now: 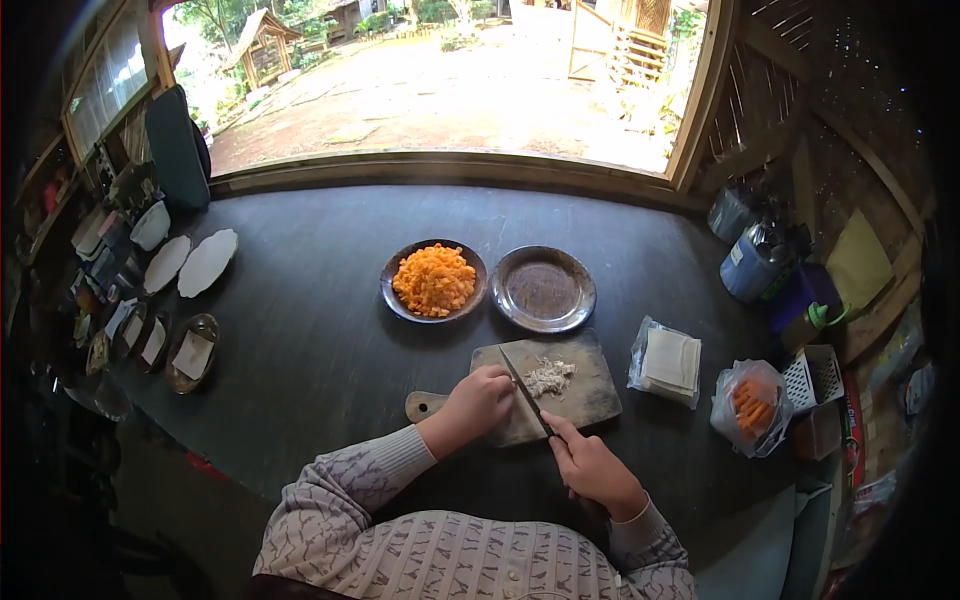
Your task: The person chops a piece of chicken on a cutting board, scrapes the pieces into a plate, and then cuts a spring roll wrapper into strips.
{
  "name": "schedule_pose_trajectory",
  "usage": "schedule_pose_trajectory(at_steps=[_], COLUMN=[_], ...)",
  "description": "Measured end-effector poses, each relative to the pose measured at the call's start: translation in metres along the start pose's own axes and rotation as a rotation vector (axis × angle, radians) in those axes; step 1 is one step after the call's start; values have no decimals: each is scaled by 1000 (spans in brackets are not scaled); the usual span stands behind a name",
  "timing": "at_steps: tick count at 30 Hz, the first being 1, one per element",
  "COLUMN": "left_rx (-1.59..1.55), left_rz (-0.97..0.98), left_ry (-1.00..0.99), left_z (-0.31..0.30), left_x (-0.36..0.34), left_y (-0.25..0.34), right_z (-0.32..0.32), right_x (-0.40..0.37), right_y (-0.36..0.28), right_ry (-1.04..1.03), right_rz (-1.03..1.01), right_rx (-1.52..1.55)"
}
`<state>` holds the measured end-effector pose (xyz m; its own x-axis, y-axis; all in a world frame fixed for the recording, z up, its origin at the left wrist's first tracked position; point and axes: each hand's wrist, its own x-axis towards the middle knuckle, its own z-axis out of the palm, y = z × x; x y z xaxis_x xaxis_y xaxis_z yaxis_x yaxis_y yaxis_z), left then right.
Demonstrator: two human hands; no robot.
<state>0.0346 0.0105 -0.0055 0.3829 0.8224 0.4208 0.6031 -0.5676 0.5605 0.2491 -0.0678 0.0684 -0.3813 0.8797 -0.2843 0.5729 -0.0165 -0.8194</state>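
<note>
My right hand (592, 468) is closed round the handle of a knife (525, 390), whose blade slants up and left over a wooden cutting board (590, 395). Curled on the board's left part, my left hand (483, 398) is closed beside the blade; what its fingers hold is hidden. Pale shredded pieces (550, 377) lie on the board, right of the blade. Behind the board are a dark bowl (386, 290) heaped with orange diced pieces (434, 280) and an empty brown plate (544, 289).
Right of the board lie a plastic pack of square white sheets (671, 359) and a bag of orange sticks (752, 408). White leaf-shaped dishes (208, 262) and small brown dishes (192, 353) are at the left. Containers (750, 262) stand at the back right.
</note>
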Motion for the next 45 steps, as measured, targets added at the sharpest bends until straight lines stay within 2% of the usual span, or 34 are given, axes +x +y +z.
schedule_pose_trajectory(at_steps=[17,23,25,29,31,34,45], left_rx=[-5,-12,4,-34,-53,-88,-94], left_rz=[5,13,19,-20,-1,-9,-56], left_ry=[-29,-25,-6,-27,0,12,-15], left_z=[0,-1,-3,-2,-2,0,-4], left_x=[1,3,3,3,2,2,5], left_y=[0,-2,-2,-4,-4,-6,-4], right_z=[-27,-1,18,24,20,4,-12], right_x=[-16,-4,2,12,16,6,-10], right_y=[-10,6,31,23,21,1,-8], right_ry=[-215,-128,48,115,74,0,-57], right_rz=[159,87,-125,-149,-103,14,58], right_rx=[12,-58,-235,-310,-82,55,16])
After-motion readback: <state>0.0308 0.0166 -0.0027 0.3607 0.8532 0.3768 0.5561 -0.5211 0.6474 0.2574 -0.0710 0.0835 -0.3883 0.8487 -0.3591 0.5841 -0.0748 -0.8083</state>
